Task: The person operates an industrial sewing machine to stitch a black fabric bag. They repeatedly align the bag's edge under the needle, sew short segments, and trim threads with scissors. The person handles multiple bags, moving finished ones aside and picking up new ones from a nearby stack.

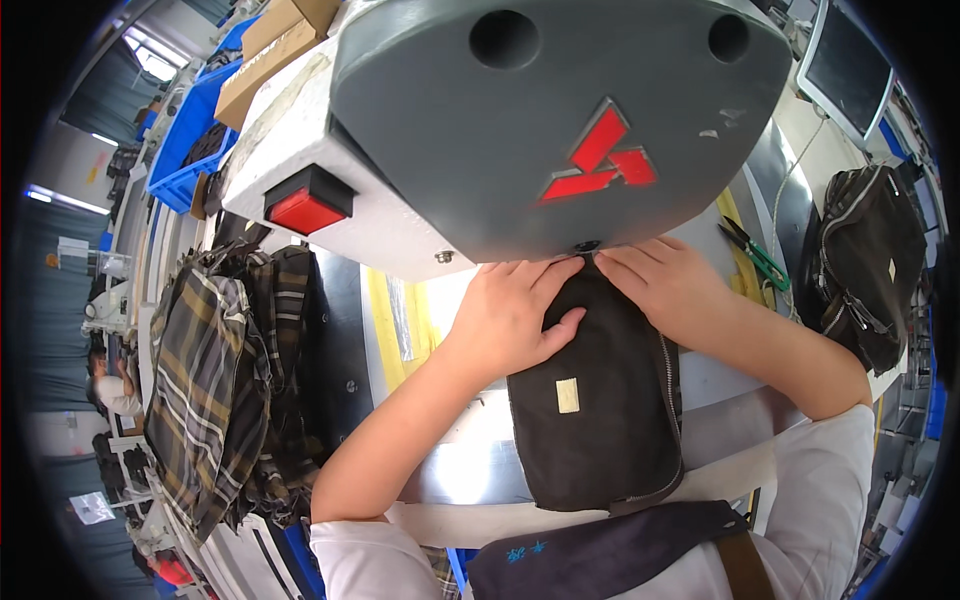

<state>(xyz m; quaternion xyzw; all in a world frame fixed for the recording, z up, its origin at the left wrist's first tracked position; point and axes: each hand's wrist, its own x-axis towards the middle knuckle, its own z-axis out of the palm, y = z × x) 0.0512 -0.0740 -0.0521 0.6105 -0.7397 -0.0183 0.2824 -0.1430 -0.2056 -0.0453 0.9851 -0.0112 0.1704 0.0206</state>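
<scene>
A flat black fabric pouch [600, 440] with a zipper along its right edge and a small cream label lies lengthwise before me. Its far end passes beneath the grey and white head of a sewing machine [450, 130]. My left hand [520, 315] holds the pouch's far left side, thumb resting on the cloth. On the far right side, my right hand [665, 285] grips the edge with bent fingers. Both hands' fingertips come close together just under the machine head, which hides the needle area.
Plaid fabric pieces [200, 380] hang in a pile at left. Green-handled snips [757, 255] and another black zippered pouch [865, 260] lie at right. Blue bins [190, 150] and a cardboard box [270, 65] stand at far left; a screen [848, 70] is far right. Another person [115, 390] sits at left.
</scene>
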